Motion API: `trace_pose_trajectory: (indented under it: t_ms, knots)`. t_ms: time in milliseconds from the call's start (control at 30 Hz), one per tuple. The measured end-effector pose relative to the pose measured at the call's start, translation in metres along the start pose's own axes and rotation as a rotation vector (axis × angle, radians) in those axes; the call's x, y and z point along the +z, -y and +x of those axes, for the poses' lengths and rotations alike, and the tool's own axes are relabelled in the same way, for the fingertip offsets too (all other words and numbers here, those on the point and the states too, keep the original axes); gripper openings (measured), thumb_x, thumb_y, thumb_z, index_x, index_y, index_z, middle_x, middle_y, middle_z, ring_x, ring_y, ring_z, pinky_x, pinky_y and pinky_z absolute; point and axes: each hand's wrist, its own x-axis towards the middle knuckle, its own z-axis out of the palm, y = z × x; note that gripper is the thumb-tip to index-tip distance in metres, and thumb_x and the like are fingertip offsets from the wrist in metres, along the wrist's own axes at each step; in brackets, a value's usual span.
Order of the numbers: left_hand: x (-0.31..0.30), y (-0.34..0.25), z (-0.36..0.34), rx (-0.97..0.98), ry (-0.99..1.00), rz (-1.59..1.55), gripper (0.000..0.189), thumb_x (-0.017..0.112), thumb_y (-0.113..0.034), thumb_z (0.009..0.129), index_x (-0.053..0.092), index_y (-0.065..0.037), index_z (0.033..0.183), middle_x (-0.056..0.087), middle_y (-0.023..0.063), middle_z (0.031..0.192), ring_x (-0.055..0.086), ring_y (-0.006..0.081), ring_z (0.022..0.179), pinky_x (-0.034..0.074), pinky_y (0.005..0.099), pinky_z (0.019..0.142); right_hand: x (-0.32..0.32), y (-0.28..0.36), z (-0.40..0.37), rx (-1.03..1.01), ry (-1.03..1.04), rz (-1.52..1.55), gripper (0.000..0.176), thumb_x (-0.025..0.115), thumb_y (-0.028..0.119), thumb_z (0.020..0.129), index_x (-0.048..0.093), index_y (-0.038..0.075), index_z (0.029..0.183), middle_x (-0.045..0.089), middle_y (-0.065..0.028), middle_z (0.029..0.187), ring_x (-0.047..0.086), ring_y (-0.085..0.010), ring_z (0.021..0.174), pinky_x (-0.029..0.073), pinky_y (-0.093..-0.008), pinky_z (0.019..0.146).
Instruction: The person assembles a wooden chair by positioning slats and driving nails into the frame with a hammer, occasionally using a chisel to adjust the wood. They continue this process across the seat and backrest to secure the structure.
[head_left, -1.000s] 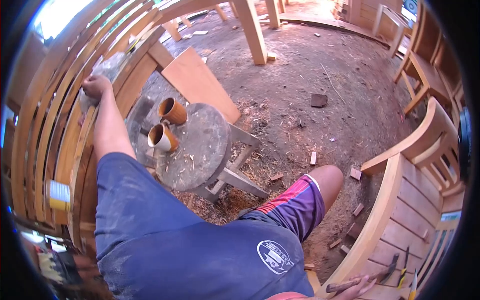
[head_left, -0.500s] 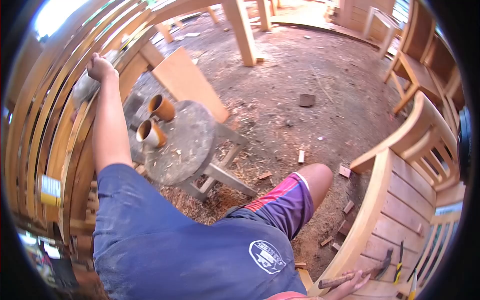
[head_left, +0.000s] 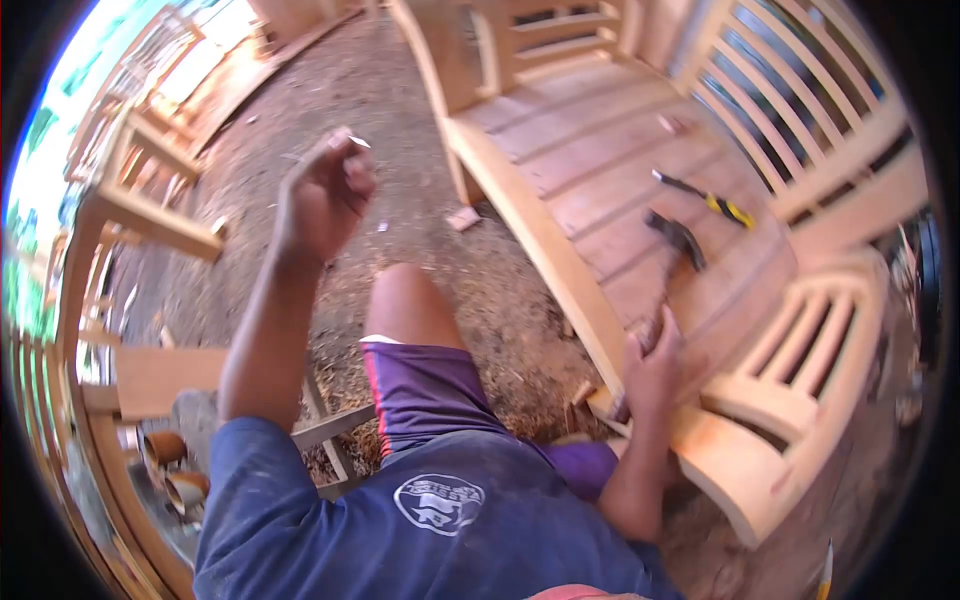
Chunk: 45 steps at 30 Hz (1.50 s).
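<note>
Raised over the dirt floor, my left hand (head_left: 332, 195) is closed in a pinch, with a small whitish piece (head_left: 359, 142) showing at its fingertips. My right hand (head_left: 652, 365) is wrapped round the wooden handle of a hammer (head_left: 677, 240). The hammer's dark head rests over the slatted seat of a wooden bench (head_left: 560, 130). Beyond the hammer head, a yellow and black cutter-like tool (head_left: 728, 208) lies on the same slats. A small wood block (head_left: 671, 124) sits farther back on the seat.
Two brown cups (head_left: 165, 446) are at the lower left, by a round stool and a flat board (head_left: 165, 380). Wooden frames (head_left: 160, 220) stand at the left. A wood offcut (head_left: 464, 218) lies on the dirt floor. The bench's curved armrest (head_left: 740, 470) is at the lower right.
The view has turned toward the bench. My left hand has left the slatted furniture and is now raised over the floor with a small piece. My right hand still holds the hammer.
</note>
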Motion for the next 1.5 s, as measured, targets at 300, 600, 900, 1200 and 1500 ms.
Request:
trace_pose_trajectory:
  t_ms: [300,600,900,1200,1500]
  knots:
    - [0.062,0.243,-0.054,-0.622,0.233,0.013,0.007,0.055,-0.017,0.098,0.056,-0.010,0.101,0.055,0.0032,0.094,0.045,0.0104,0.065,0.038,0.0266,0.061,-0.016,0.012,-0.002,-0.383,-0.224,-0.282,0.058,0.075,0.014,0.090,0.053,-0.004,0.140,0.061,-0.0258,0.121,0.062,-0.0441,0.108,0.051,-0.0530,0.098]
    - [0.079,0.282,-0.097,-0.652,0.192,0.117,0.006,0.055,-0.016,0.101,0.054,-0.011,0.098,0.052,-0.0004,0.084,0.046,0.0109,0.066,0.038,0.0257,0.061,-0.012,0.012,-0.012,-0.465,0.035,0.376,0.011,0.071,0.007,0.096,0.066,0.001,0.104,0.070,-0.0177,0.094,0.070,-0.0374,0.086,0.056,-0.0449,0.074]
    - [0.072,0.290,-0.111,-0.547,0.121,-0.108,0.017,0.053,-0.026,0.087,0.051,-0.010,0.089,0.050,0.0041,0.074,0.041,0.0142,0.062,0.036,0.0297,0.059,-0.010,-0.010,-0.031,-0.539,-0.004,0.558,0.014,0.079,0.009,0.091,0.073,0.003,0.102,0.065,-0.0114,0.089,0.066,-0.0302,0.079,0.054,-0.0411,0.067]
    - [0.098,0.275,-0.098,-0.456,0.141,0.138,0.032,0.050,-0.037,0.106,0.053,-0.010,0.089,0.041,-0.0021,0.068,0.034,0.0098,0.060,0.028,0.0270,0.057,-0.017,-0.028,-0.039,-0.497,-0.009,0.626,0.018,0.081,0.011,0.090,0.075,0.005,0.106,0.058,-0.0100,0.086,0.059,-0.0253,0.075,0.049,-0.0368,0.062]
    - [0.057,0.282,-0.096,-0.746,0.231,0.289,0.016,0.068,-0.013,0.100,0.067,-0.005,0.113,0.049,-0.0104,0.077,0.039,0.0009,0.066,0.034,0.0207,0.062,-0.012,-0.020,-0.035,-0.401,-0.068,0.532,0.023,0.075,0.002,0.094,0.074,0.002,0.117,0.060,-0.0109,0.094,0.062,-0.0263,0.079,0.052,-0.0375,0.069]
